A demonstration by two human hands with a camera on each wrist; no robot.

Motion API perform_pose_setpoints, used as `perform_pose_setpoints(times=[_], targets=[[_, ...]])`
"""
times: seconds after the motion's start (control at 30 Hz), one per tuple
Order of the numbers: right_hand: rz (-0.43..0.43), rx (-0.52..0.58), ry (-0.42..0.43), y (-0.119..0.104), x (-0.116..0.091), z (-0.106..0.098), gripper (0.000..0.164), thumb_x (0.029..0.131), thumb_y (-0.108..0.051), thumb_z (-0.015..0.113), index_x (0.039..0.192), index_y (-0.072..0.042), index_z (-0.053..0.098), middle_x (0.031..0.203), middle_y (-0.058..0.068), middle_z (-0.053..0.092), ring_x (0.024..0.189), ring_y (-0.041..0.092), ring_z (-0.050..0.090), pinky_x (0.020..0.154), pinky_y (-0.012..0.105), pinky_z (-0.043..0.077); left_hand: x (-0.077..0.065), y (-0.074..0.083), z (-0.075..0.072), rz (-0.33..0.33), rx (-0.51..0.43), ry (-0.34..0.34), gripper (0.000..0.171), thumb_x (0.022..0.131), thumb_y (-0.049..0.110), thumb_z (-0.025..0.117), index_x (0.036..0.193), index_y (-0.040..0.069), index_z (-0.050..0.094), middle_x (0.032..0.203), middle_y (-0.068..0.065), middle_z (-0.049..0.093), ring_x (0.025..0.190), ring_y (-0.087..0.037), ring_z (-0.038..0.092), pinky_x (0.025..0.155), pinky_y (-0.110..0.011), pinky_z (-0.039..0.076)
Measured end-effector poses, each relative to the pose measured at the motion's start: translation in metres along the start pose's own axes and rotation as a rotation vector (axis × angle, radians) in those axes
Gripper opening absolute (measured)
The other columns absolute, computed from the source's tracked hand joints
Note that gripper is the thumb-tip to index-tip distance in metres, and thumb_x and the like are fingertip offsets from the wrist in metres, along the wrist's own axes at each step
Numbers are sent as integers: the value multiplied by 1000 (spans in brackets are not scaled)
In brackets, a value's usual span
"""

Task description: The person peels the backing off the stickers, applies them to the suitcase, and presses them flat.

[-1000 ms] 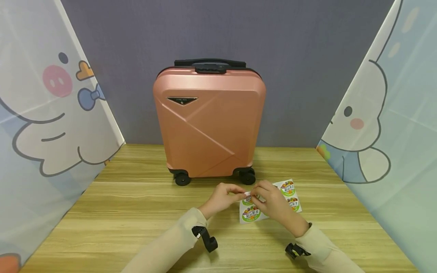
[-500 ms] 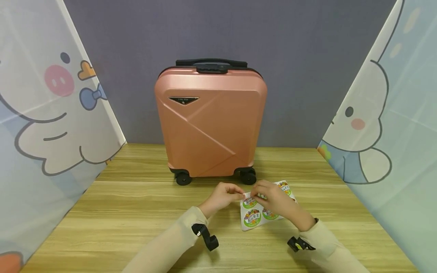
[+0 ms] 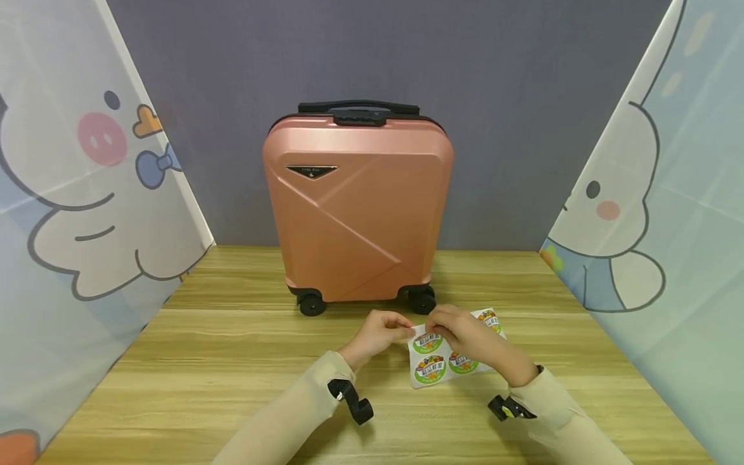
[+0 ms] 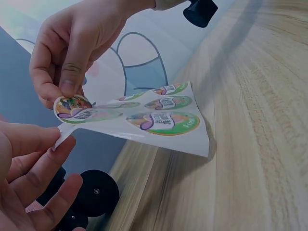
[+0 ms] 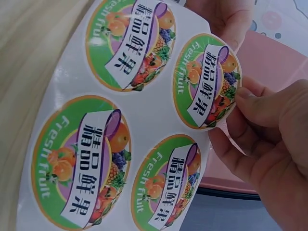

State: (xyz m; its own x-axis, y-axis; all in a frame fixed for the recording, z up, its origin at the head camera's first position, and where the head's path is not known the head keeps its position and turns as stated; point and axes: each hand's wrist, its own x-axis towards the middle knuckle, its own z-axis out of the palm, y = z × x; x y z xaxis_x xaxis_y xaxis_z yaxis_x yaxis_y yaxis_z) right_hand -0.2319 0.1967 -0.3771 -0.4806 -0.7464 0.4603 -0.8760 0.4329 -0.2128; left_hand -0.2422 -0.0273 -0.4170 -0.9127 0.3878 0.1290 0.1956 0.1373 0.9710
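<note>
A white sheet of stickers [image 5: 149, 103] tilts up off the table at its far left corner. Its round labels show colourful fruit and dark characters over "Fresh fruit". My left hand [image 3: 374, 336] pinches that corner between thumb and finger, its other fingers spread below. Opposite it, my right hand [image 3: 465, 332] pinches the edge of a fruit sticker [image 5: 204, 79] at the corner of the sheet. In the left wrist view this sticker [image 4: 72, 109] has its edge raised from the backing. From the head, the right hand hides part of the sheet.
Behind the hands, a pink hard-shell suitcase [image 3: 357, 213] stands upright on black wheels, near the grey back panel [image 3: 500, 129]. Cartoon-printed cloth panels [image 3: 686, 194] flank the wood-grain table [image 3: 232, 349]. Each wrist wears a black strap mount [image 3: 351, 400].
The sheet's near edge has come slightly closer to the person, and its right end has shifted left. The right forearm has moved a little right. Both hands keep their pinch.
</note>
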Motion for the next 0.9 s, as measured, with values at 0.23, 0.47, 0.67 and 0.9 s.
perform_pose_setpoints(times=[0.23, 0.47, 0.67, 0.9], targets=[[24, 43, 30, 1, 1, 0, 22, 86, 14, 66, 93, -6, 65, 90, 0, 62, 79, 12, 60, 67, 26, 54, 3, -4, -1, -16, 2, 9, 15, 89, 8, 74, 98, -5, 75, 87, -8, 74, 84, -29, 69, 77, -40, 56], [129, 133, 13, 0, 0, -3, 20, 87, 12, 67, 92, -7, 68, 89, -1, 64, 77, 8, 59, 64, 24, 53, 4, -8, -1, -17, 14, 4, 15, 89, 7, 74, 99, -4, 75, 89, -9, 74, 82, -22, 69, 78, -42, 56], [227, 217, -24, -3, 0, -7, 19, 89, 12, 65, 92, -6, 69, 89, 1, 65, 72, 8, 58, 62, 25, 52, 3, -9, 1, -9, 35, 2, 15, 88, 8, 74, 99, -3, 75, 89, -8, 74, 78, -10, 65, 79, -43, 57], [317, 296, -52, -3, 1, -11, 16, 93, 9, 61, 94, -5, 69, 93, 4, 66, 68, 9, 57, 56, 25, 51, 3, -10, 0, 7, 34, 19, 15, 89, 7, 74, 100, -4, 75, 90, -12, 73, 79, -14, 67, 79, -48, 56]])
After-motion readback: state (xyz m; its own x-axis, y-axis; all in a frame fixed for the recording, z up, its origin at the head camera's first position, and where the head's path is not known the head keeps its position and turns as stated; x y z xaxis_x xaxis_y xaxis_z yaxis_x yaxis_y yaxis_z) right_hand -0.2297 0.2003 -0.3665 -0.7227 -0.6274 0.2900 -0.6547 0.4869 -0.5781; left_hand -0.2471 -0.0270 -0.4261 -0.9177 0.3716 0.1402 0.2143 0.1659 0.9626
